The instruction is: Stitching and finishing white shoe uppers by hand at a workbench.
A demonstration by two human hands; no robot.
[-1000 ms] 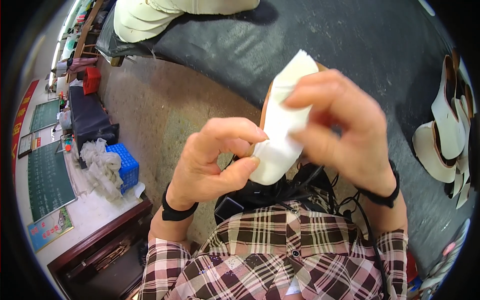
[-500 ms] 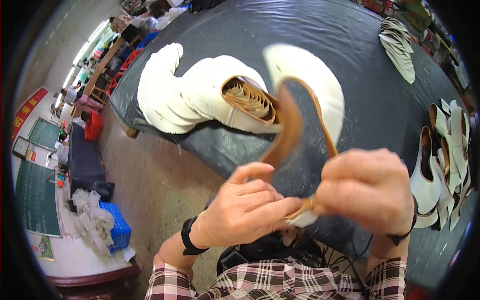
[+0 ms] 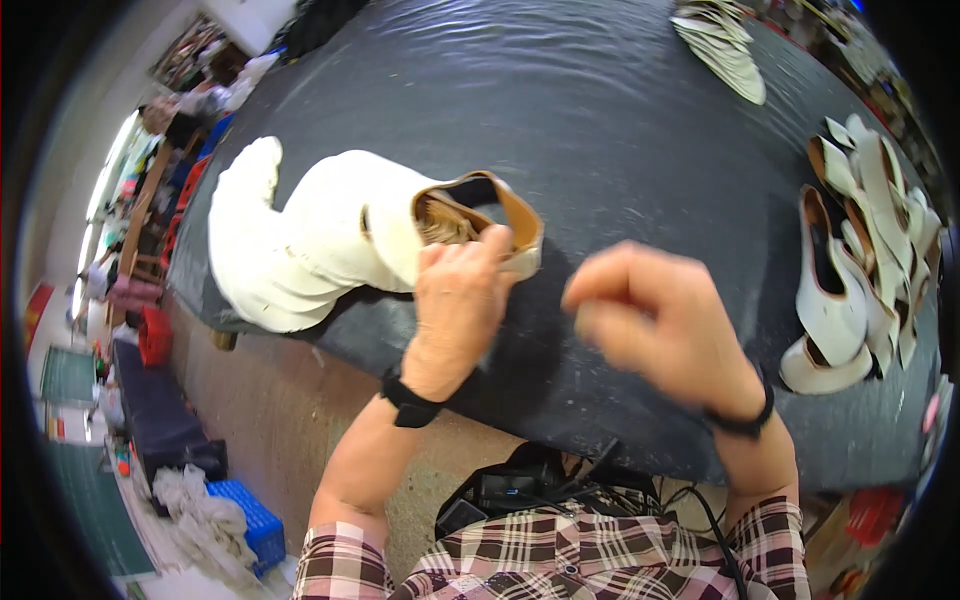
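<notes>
A row of overlapping white shoe uppers [image 3: 330, 215] with tan lining lies in a curve on the black-covered table. At its right end sits a closed-loop upper [image 3: 527, 222], its opening showing tan lining and nested edges. My left hand [image 3: 455, 305] grips the near side of this end upper, its fingertips at the opening; part of the grip is hidden. My right hand [image 3: 665, 325] hovers to the right over the table, blurred, fingers curled with thumb and forefinger apart. Nothing shows in it.
The black table [image 3: 600, 130] bears a heap of white uppers [image 3: 870, 250] at the right and a fanned stack of white pieces [image 3: 722, 50] at the far right. Leftward on the floor are a blue crate [image 3: 250, 525], a pale cloth heap [image 3: 205, 520] and a dark bench [image 3: 160, 400].
The upper held between both hands is now at the right end of the row, with my left hand on it. My right hand has let go. The view has shifted.
</notes>
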